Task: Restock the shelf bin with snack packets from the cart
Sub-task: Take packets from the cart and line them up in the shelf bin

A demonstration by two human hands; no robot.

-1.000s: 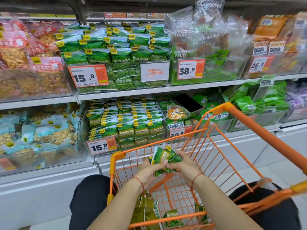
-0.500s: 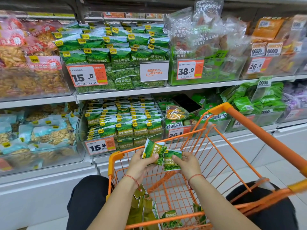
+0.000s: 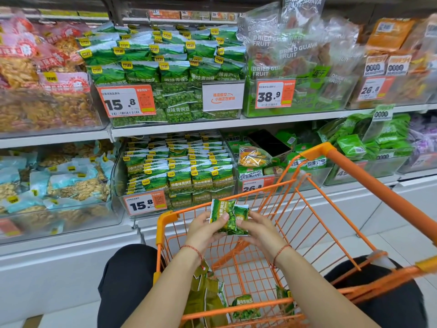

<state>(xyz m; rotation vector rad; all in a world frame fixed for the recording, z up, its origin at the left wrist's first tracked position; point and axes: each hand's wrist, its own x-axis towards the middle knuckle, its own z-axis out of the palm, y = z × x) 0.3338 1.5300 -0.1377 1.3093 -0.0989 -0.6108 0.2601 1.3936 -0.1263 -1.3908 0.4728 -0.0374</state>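
- Small bunch of green pea packets (image 3: 229, 217) is held above the front of the orange cart (image 3: 354, 185), in front of the lower shelf bin (image 3: 179, 176); at least two packets are seen, exact count cannot be told.
- Bunch is pinched from both sides: left hand (image 3: 204, 229) has thumb on the front face with fingers curled under, right hand (image 3: 257, 229) has fingers curled around the right edge. Neither hand is spread.
- Packets sit between the two hands at the fingertips, upright and slightly fanned, not deep in either palm.
- Progress judged as mid-task: the bin is already filled with rows of matching garlic-flavour packets nearly to its front wall, price tag 15.8 (image 3: 142, 204) on its front.
- Still left: held bunch not yet placed in the bin; more loose packets (image 3: 208, 297) are lying at the bottom of the cart near the person.
- Bin lies just beyond and to the left of the held packets, well apart from them, no contact yet.
- Upper bin (image 3: 170, 74) of original-taste peas is full as well and is not judged the target.
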